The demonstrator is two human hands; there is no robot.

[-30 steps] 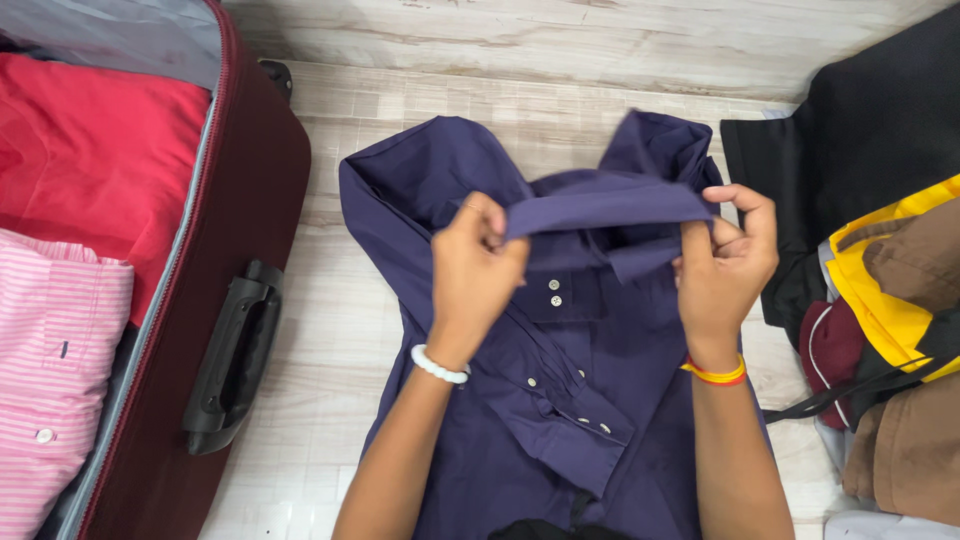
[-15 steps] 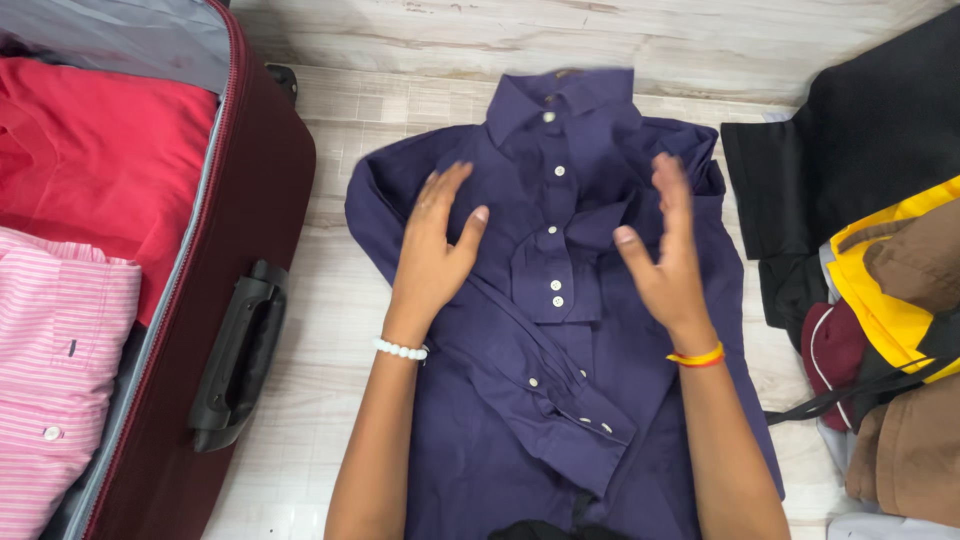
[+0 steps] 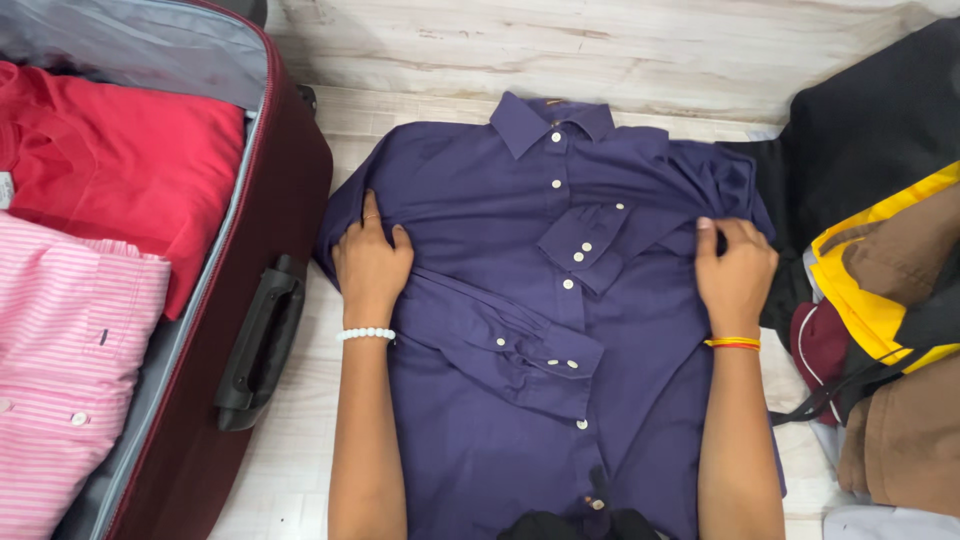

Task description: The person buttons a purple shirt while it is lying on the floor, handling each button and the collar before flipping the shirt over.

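Observation:
A dark purple button-up shirt [image 3: 500, 210] lies face up on the pale wood-look floor, collar at the far end, both sleeves folded across its front. My left hand [image 3: 370, 260] rests flat on the shirt's left shoulder area, fingers spread, with a white bead bracelet at the wrist. On the right side, my right hand [image 3: 735, 270] pinches the fabric where the right sleeve folds in; it wears an orange and yellow band.
An open maroon suitcase [image 3: 270, 300] lies at the left, holding a red garment [image 3: 120, 160] and a pink striped shirt [image 3: 70, 360]. At the right sits a pile of black, yellow and brown clothes [image 3: 880, 280]. A pale wall runs along the far side.
The collar I held up a second ago is laid flat and the shirt is spread out. Both hands have moved outward to the shirt's sides.

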